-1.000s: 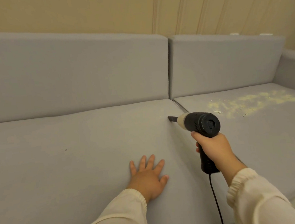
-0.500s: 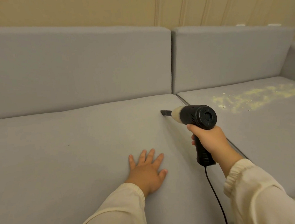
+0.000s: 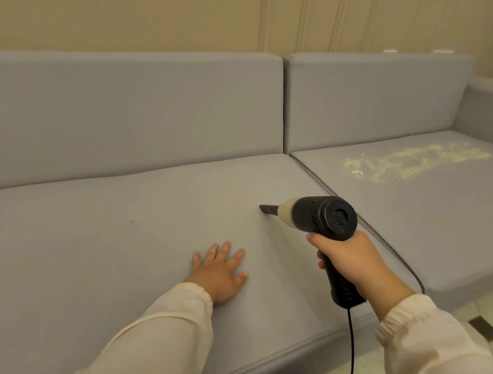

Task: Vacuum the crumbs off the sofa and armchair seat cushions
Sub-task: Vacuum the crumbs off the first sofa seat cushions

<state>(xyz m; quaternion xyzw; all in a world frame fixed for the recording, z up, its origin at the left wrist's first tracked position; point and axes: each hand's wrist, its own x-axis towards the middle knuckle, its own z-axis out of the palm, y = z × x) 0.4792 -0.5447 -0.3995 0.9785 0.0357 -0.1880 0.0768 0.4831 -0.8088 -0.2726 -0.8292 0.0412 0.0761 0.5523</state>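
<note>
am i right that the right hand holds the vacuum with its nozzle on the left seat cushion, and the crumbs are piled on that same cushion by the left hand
Not quite. The head view shows the crumbs on the right seat cushion, across the seam. The rest holds: the right hand grips the vacuum with its nozzle on the left seat cushion, where the left hand rests flat.

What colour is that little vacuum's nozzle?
Black nozzle, behind it a cream collar; the head view shows it.

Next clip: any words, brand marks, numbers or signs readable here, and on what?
None can be read.
Handheld vacuum, gripped by the right hand: the round rear cap has moulded marks, too blurred to read.
Sofa cushions, wall, sleeves: no text.
</note>
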